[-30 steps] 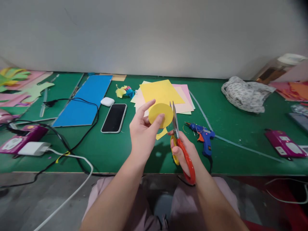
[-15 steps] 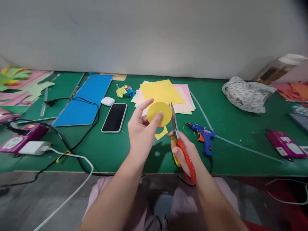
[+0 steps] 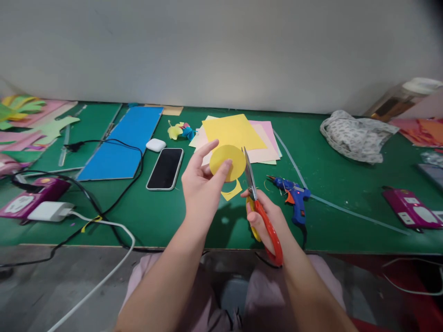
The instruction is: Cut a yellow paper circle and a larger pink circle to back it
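Note:
My left hand (image 3: 203, 184) pinches a round yellow paper disc (image 3: 235, 161), its thumb on the near face and the fingers mostly hidden behind. Wrapped round the handles of the scissors (image 3: 269, 226), one red and one yellow, is my right hand (image 3: 272, 210). Their blades point upward, slightly parted at the tips, close beside the disc's right edge; whether they touch it I cannot tell. Below the disc a curved yellow paper scrap (image 3: 234, 191) lies on the green table (image 3: 194, 216). Behind it rests a stack of coloured paper with a yellow sheet (image 3: 238, 131) on top.
A blue glue gun (image 3: 294, 196) lies right of the scissors. To the left are a phone (image 3: 165, 169), a white earbud case (image 3: 156, 145), a blue board (image 3: 121, 143), black cables and a purple power strip (image 3: 51, 191). A patterned cloth bag (image 3: 356, 136) sits far right.
My left hand and the yellow disc have shifted slightly left and up. The scissor blades have tilted a little to the left; my right hand has barely moved.

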